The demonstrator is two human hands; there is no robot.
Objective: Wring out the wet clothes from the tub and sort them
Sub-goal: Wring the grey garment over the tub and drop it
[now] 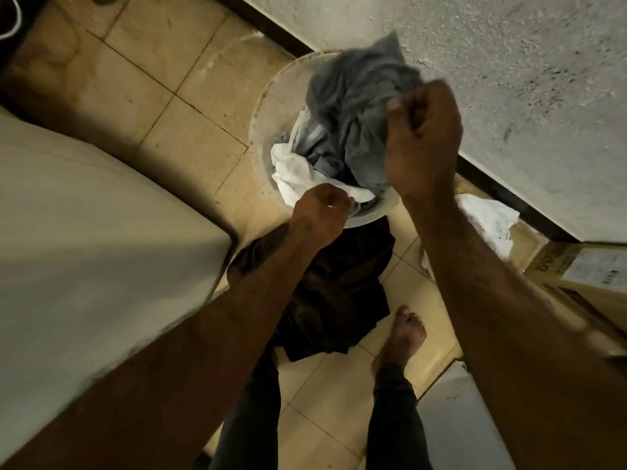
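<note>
The crumpled grey wet cloth [353, 106] hangs from the right hand [424, 137], whose fingers are curled tight on its top edge; from that hand the cloth drops down and to the left into the round white plastic tub [268, 96]; its long way runs from hand to tub; the right hand is up high, above the tub; the soft white cloth [295, 171] lies at the tub's near edge, right at the left hand [319, 212], which pinches it low down; I think the grey cloth must lift clear before wringing; a dark brown cloth pile [339, 283] lies on the floor just behind the left hand.
</note>
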